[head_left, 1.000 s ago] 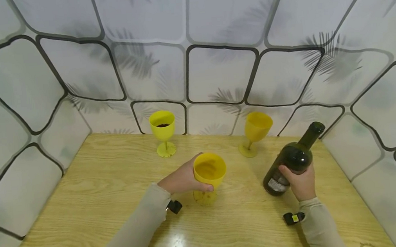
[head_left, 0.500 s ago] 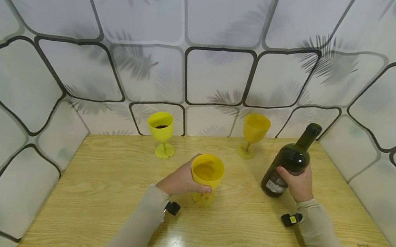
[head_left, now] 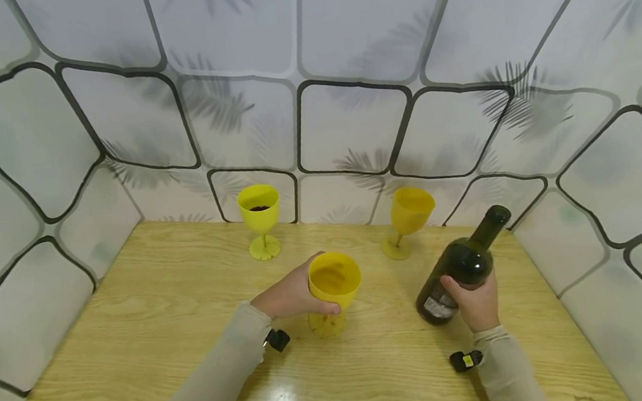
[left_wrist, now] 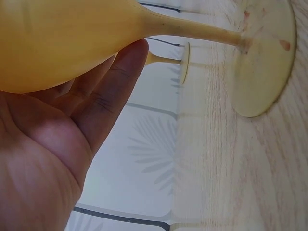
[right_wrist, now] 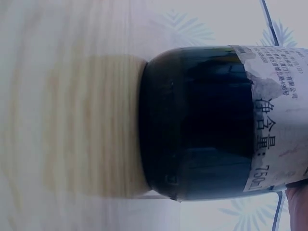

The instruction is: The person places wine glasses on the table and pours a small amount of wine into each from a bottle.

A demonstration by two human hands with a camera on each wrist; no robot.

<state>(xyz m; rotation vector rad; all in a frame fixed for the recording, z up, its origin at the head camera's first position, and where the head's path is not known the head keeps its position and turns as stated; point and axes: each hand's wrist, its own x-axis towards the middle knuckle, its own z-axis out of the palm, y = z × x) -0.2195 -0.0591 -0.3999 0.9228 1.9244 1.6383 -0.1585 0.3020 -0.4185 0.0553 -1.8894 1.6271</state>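
Note:
In the head view my left hand grips the bowl of a yellow goblet near the table's middle. Its bowl looks empty inside. In the left wrist view the fingers curl under the goblet's bowl, and its stem and stained round foot point toward the wood. To the right, my right hand holds a dark green wine bottle around its body, neck up. The right wrist view shows the bottle's base close over the tabletop, with a torn white label; most of that hand is hidden.
A yellow goblet with dark contents stands at the back left. Another yellow goblet stands at the back right, near the bottle. Patterned walls enclose the wooden table behind and at both sides.
The head view has shifted slightly, moving the whole scene a little left and down. My right hand and the bottle have come slightly left. The left hand keeps its grip on the goblet.

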